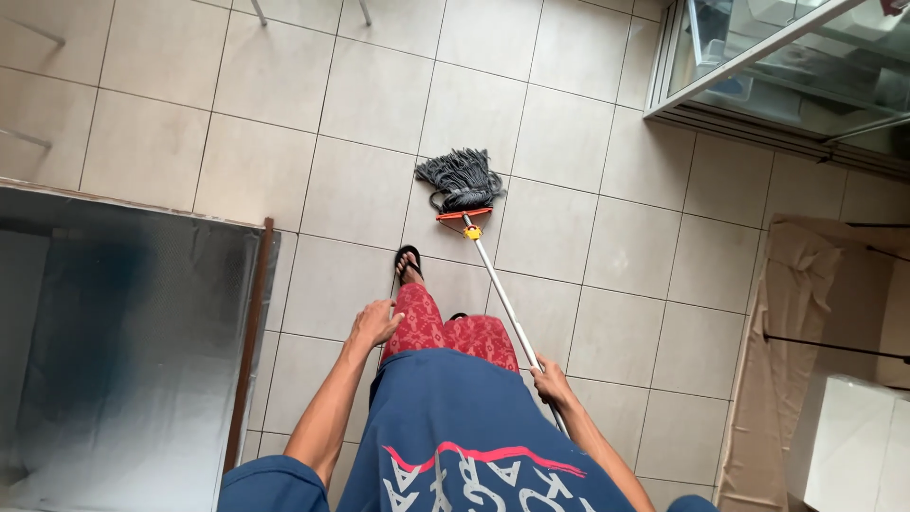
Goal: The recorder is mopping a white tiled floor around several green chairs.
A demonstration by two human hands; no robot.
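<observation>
One right hand (550,382) of ours is clamped round the mop handle (502,299); our left hand (374,322) hangs loosely apart, holding nothing. Beyond the handle, the grey mop head (462,178) rests on the tiled floor (360,95), just past our sandalled foot (408,265).

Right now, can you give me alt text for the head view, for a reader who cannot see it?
Seen from above, a person's right hand grips the pale handle of a grey string mop resting on the beige tiled floor. The left hand hangs empty beside a red patterned trouser leg; a metal sheet lies left.
</observation>
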